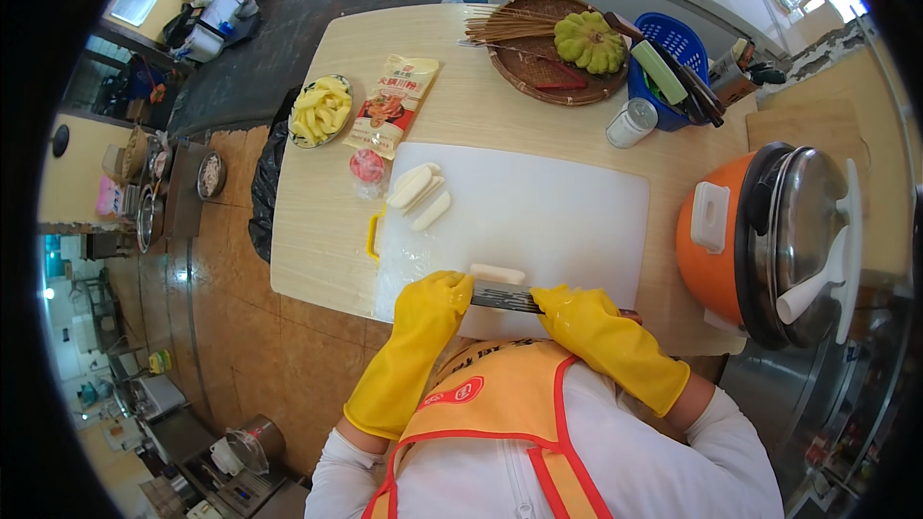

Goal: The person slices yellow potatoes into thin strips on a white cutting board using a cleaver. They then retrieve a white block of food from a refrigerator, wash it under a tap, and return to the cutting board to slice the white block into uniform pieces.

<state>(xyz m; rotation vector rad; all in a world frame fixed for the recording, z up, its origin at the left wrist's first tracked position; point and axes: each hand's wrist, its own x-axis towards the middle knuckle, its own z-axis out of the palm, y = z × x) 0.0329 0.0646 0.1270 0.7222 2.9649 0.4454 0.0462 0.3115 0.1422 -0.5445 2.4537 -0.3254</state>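
Note:
My right hand (577, 313), in a yellow rubber glove, is closed on a kitchen knife (505, 296), and the reddish end of its handle shows past the glove. At the other end of the blade, the curled fingers of my gloved left hand (436, 295) grip it and cover its tip. Just beyond the blade lies a peeled white vegetable piece (497, 274), close to the left fingertips. Both are over the near edge of a white plastic cutting board (548, 209). Several white slices (417, 187) lie together at the board's upper left.
Left of the board are a plate of yellow cut pieces (321, 112), a printed food packet (395, 104) and a plastic-wrapped red item (368, 167). Behind are a wicker tray (523, 79) with a green squash (591, 42), a blue knife basket (674, 36) and a can (632, 122). An orange cooker (710, 231) stands right.

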